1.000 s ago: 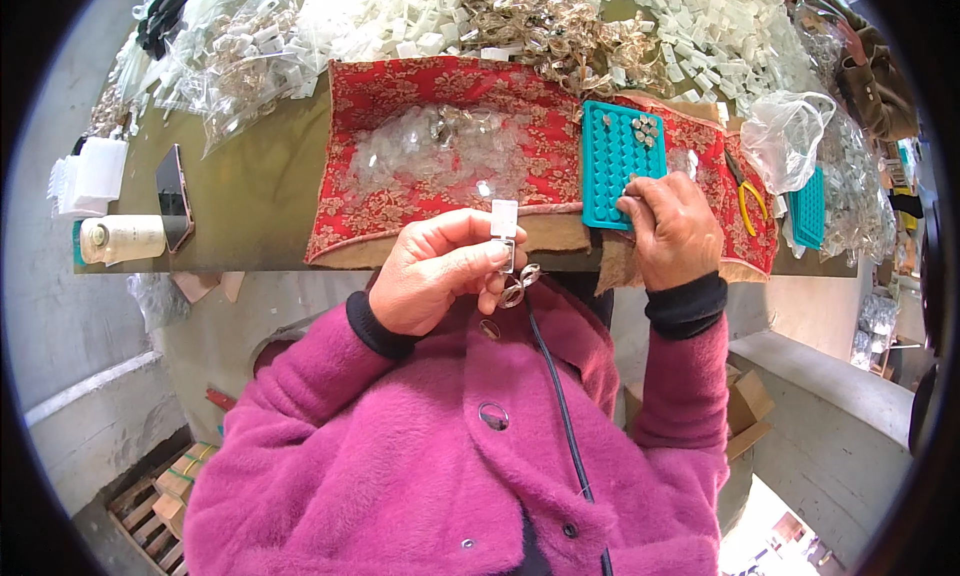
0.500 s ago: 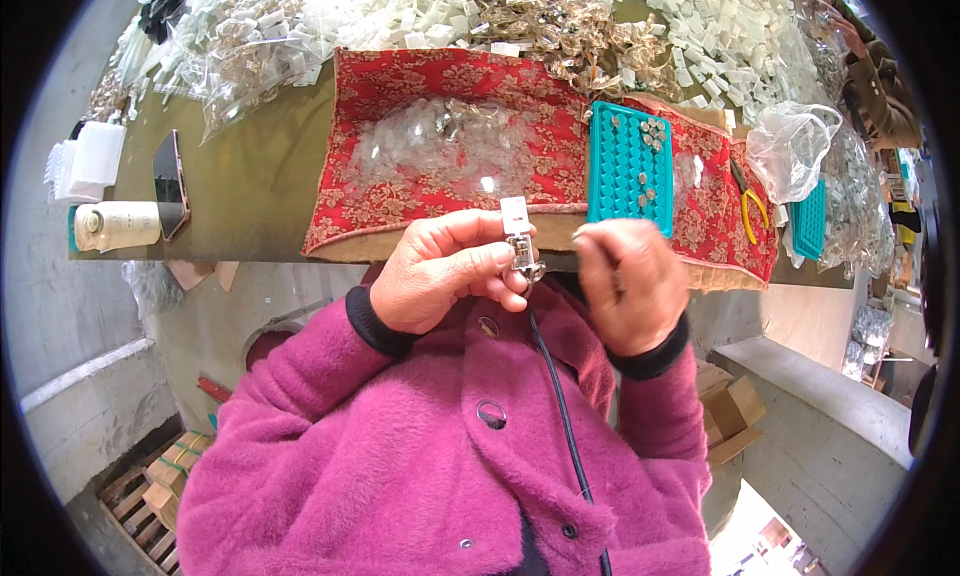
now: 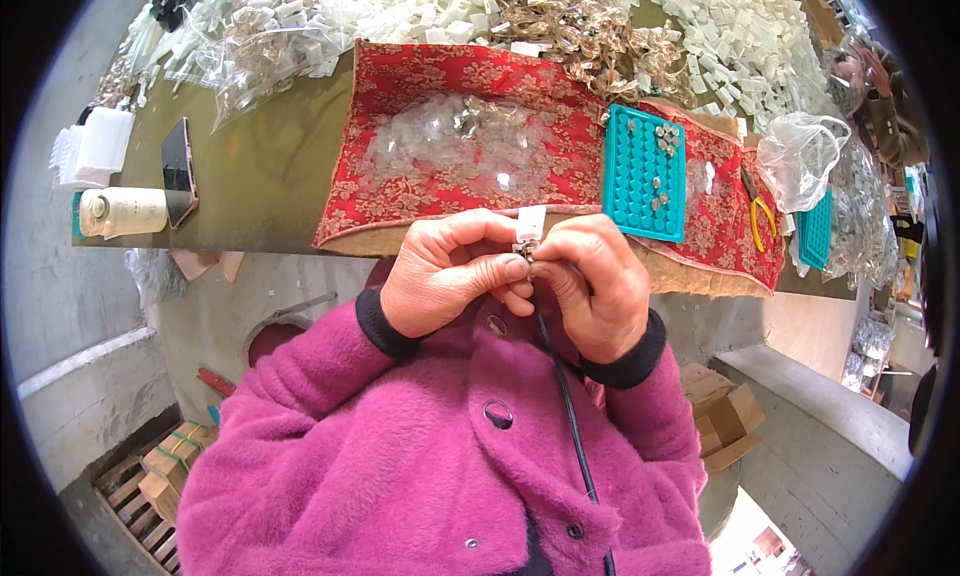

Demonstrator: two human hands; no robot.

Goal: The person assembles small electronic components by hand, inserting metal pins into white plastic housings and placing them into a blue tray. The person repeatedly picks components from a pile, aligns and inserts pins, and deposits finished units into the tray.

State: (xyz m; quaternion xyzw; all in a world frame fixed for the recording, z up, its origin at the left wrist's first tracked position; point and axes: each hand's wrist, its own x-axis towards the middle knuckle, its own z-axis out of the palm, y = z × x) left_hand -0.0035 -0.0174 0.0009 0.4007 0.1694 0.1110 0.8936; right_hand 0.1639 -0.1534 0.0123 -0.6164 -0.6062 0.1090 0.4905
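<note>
In front of my chest, both hands meet at a small shiny metal fitting with a white plastic tab (image 3: 531, 222) sticking up from it. My left hand (image 3: 440, 274) is closed, pinching the fitting between thumb and fingers. From the other side, my right hand (image 3: 600, 284) has its thumb and forefinger pressed together at the fitting's metal part. The fingers hide most of that part, and whether the right hand has a separate small piece cannot be made out. Just beyond is a red flowered cloth (image 3: 560, 91) bearing a heap of clear plastic pieces (image 3: 450, 141).
A teal tray (image 3: 625, 181) with small round metal pieces (image 3: 668, 138) lies right of the heap. Yellow-handled pliers (image 3: 762, 221) rest farther right. Piles of pale plastic parts (image 3: 400, 11) line the back. A phone (image 3: 178, 171) and bottle (image 3: 125, 211) stand left. A black cord (image 3: 572, 416) hangs down my coat.
My right hand has moved left and in to the fitting, its thumb and forefinger now touching it. The left hand keeps its hold. The whole view has shifted slightly.
</note>
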